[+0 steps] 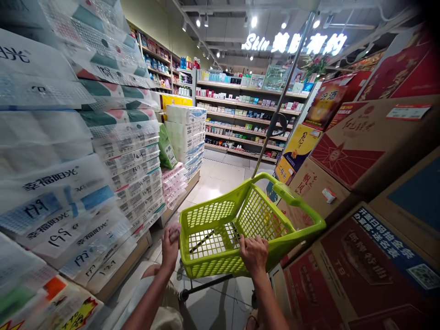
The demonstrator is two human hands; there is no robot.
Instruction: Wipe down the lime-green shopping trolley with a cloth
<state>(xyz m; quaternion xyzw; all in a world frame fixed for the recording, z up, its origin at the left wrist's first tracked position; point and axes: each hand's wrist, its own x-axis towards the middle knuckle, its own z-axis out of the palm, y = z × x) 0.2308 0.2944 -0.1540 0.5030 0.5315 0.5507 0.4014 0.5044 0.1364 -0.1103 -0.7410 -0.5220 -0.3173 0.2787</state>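
A lime-green plastic shopping cart (220, 263) stands in front of me, turned at an angle, its handle at the right. Inside its latticed basket I see no goods. My right hand (254, 256) is closed over the near rim of the cart, fingers curled to the inside. Beside the left end of the basket is my left hand (169, 250), closed around a small crumpled pinkish thing (175, 232) whose kind I cannot make out. A tall metal pole (275, 119) with a dark loop rises behind the cart's far side.
Stacked tissue packs (134, 160) with handwritten prices line the left side. Printed cartons (343, 142) pile up closely on the right. Tiled floor (220, 174) runs between them toward shelves of small boxed goods (247, 98).
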